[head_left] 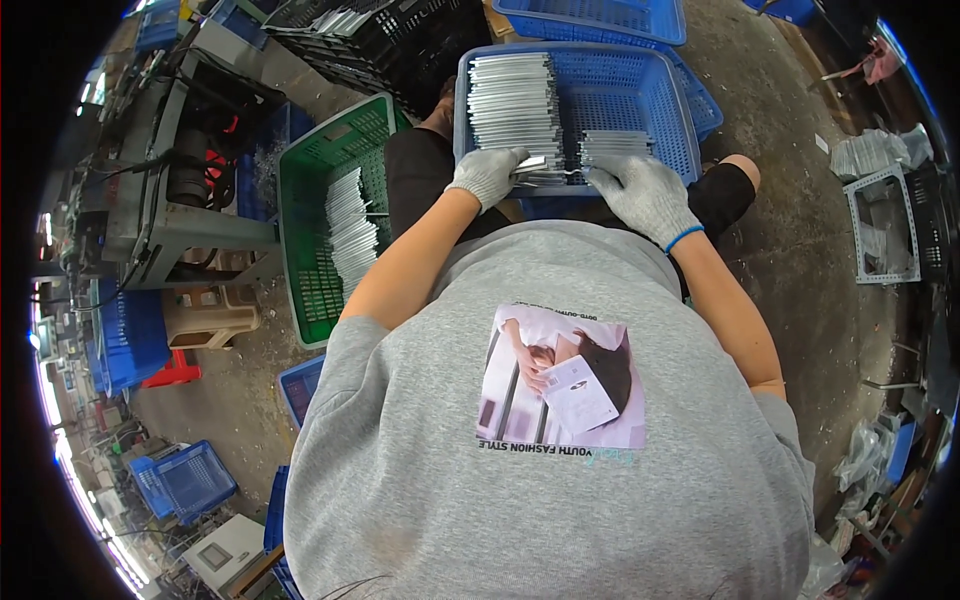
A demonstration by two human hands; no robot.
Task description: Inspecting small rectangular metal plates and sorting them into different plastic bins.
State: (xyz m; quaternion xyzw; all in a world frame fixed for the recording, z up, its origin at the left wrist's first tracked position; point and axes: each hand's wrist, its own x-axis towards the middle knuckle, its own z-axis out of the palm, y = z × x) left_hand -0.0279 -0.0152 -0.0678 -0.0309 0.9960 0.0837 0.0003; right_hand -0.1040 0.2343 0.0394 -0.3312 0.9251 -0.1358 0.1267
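My left hand (487, 177), in a pale knitted glove, is closed on a short silver metal strip (533, 163) at the near left of a blue basket (679, 110). Just beyond it, a long stack of silver metal strips (512, 100) lies in the basket's left half. My right hand (640, 197), gloved too and with a blue cuff edge, is at the basket's near rim. Its fingertips are drawn together, and what they pinch is too small to make out. A shorter stack of similar strips (614, 145) lies right behind those fingers.
At my left stands a green basket (300, 250) holding a row of metal strips (350, 228). A black crate (390, 60) is beyond it, and another blue basket (600, 18) is at the far side. A machine (190, 190) stands further left; a white perforated frame (883, 230) lies at right.
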